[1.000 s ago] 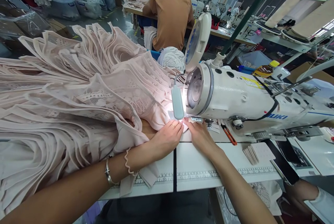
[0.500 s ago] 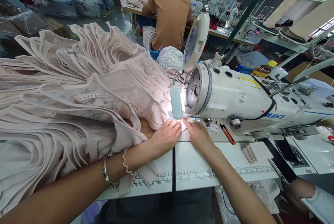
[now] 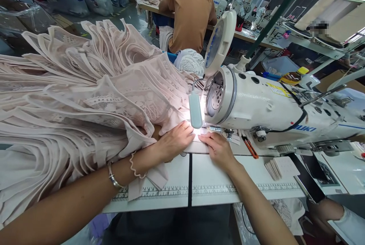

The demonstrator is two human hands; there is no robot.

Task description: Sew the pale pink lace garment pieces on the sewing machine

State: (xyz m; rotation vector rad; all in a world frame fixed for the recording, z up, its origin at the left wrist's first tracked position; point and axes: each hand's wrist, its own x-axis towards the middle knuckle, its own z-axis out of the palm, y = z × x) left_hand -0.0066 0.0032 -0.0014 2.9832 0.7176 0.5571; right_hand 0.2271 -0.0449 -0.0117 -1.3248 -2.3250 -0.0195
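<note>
In the head view, my left hand [image 3: 178, 140] presses its closed fingers on a pale pink garment [image 3: 171, 123] beside the sewing machine's lit needle area. My right hand [image 3: 219, 149] pinches the near edge of the fabric, with thumb and index finger together. A white sewing machine [image 3: 253, 102] stands on the right. Its needle and presser foot are hidden behind a pale green lamp [image 3: 195, 111]. The garment under my left hand joins a big heap of lace-trimmed pink garments [image 3: 114, 100] on the left.
A magnifier lens [image 3: 218, 43] tilts above the machine head. An orange cutter [image 3: 250, 147] and a stack of small fabric pieces [image 3: 282, 167] lie right of my right hand. Measuring tape [image 3: 168, 193] runs along the table's front edge. A person in a brown shirt [image 3: 189, 15] sits ahead.
The view has shifted a little, so the machine appears farther right. Relative to it, both hands sit slightly farther left, and my right fingers are more bent.
</note>
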